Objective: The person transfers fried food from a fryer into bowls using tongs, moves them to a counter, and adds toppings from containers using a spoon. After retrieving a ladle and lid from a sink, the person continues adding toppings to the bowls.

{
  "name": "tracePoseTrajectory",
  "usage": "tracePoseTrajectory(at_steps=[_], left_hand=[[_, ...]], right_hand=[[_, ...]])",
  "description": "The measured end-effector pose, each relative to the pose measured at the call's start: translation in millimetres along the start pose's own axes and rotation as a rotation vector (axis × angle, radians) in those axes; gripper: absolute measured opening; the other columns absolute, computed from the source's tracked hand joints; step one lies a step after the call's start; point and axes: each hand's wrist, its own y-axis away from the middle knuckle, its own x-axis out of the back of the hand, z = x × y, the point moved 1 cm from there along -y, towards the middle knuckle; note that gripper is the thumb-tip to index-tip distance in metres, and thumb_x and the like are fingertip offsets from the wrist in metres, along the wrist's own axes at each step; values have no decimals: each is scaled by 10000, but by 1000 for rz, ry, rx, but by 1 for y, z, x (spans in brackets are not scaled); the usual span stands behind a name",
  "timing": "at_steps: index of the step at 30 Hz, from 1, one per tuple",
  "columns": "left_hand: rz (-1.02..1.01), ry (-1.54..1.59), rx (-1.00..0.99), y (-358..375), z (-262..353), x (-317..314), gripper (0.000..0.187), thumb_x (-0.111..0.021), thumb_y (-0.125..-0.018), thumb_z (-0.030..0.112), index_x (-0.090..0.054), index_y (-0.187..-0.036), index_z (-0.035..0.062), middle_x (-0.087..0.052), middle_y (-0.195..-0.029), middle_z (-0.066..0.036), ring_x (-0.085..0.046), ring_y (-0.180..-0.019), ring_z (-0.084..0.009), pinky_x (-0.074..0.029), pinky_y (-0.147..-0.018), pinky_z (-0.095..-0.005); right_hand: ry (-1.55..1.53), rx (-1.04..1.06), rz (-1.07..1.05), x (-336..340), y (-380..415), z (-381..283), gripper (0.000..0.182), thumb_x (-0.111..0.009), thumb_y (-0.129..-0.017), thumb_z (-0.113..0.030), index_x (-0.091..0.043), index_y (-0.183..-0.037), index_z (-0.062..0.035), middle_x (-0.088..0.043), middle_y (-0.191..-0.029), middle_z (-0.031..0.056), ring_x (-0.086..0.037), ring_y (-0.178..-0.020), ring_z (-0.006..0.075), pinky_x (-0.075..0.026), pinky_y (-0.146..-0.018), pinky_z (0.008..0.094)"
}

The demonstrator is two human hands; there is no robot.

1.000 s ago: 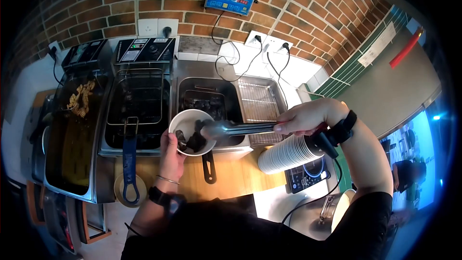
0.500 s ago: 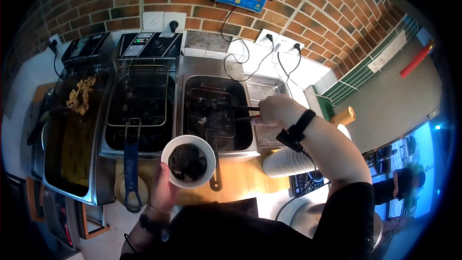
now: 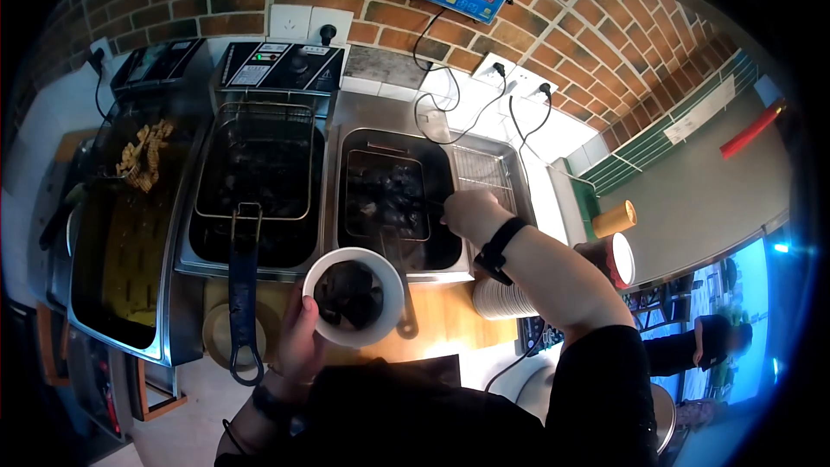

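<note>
Beside fryers (image 3: 441, 277), left hand (image 3: 298, 339) grips bowl (image 3: 393, 288); forearm (image 3: 564, 284) partly hides bowl stack (image 3: 500, 301); grip of right hand (image 3: 475, 214) unclear.

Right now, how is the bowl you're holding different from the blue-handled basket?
The bowl is white and round; the basket is wire with a long handle. The bowl is in the left hand; the basket sits in a fryer. Both are open on top.

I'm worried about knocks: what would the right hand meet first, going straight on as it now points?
The right hand would probably meet the right side of the wire basket holding dark pieces; its height is unclear, so it might pass above.
</note>
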Motion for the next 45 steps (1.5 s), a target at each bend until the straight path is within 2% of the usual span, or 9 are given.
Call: tracePoseTrajectory(at_steps=[9,12,16,20,26,30,32,35,45], left_hand=[[74,212,45,-10,-10,-2,391,-451,-1003,228,-382,-1353,69,-495,-1315,-94,-492,-1215,-223,-420,-1020,-396],[106,53,-18,-17,-8,-2,497,-411,-998,398,-348,-1377,82,-480,-1339,-98,-493,-1227,-247,-454,-994,-435],[284,49,13,-26,-2,-14,437,-534,-957,376,-396,-1305,151,-510,-1274,-62,-517,-1184,-226,-488,-942,-461],[257,53,-52,-39,-9,-17,567,-659,-886,356,-346,-1296,121,-478,-1216,-61,-489,-1146,-184,-496,-908,-406],[152,-50,-210,-45,-19,-23,573,-678,-886,266,-336,-1304,73,-480,-1215,-56,-472,-1111,-144,-408,-960,-302],[153,-85,-232,-43,-20,-25,571,-689,-872,194,-340,-1303,57,-484,-1212,-56,-463,-1112,-147,-376,-986,-294],[140,-83,-212,-42,-22,-23,564,-689,-870,177,-345,-1301,59,-485,-1212,-56,-462,-1116,-149,-380,-985,-299],[126,-119,-196,-40,-26,-21,560,-686,-872,181,-350,-1302,58,-484,-1222,-61,-463,-1124,-154,-377,-993,-303],[240,27,-35,-31,-19,-3,482,-614,-925,275,-364,-1297,100,-492,-1251,-80,-503,-1149,-200,-465,-947,-362]], right_hand=[[-71,-88,240,-5,50,30,332,-485,-946,-401,-577,-1021,-92,-686,-834,110,-684,-806,257,-539,-670,382],[-64,-123,310,8,85,42,321,-488,-941,-414,-557,-978,-103,-680,-811,102,-678,-733,267,-530,-632,389],[62,-4,777,23,145,59,331,-572,-873,-434,-549,-859,-104,-601,-666,33,-615,-564,247,-485,-499,362],[150,98,856,45,188,48,307,-620,-839,-398,-515,-786,-114,-537,-615,15,-568,-504,217,-461,-459,333],[85,326,558,51,191,0,108,-577,-855,-228,-606,-839,-125,-585,-723,37,-629,-574,238,-534,-569,328],[-261,236,88,56,179,-11,305,-551,-903,-353,-628,-882,-59,-645,-808,90,-653,-783,276,-520,-623,414],[-353,317,144,29,157,-3,492,-484,-933,-485,-599,-906,-7,-632,-713,166,-628,-655,365,-491,-619,451],[-616,381,-275,21,134,5,604,-414,-951,-549,-614,-867,14,-609,-693,176,-590,-655,346,-466,-638,424],[-416,374,-246,96,172,51,577,-525,-898,-557,-606,-938,13,-637,-752,182,-631,-705,339,-485,-659,401]])
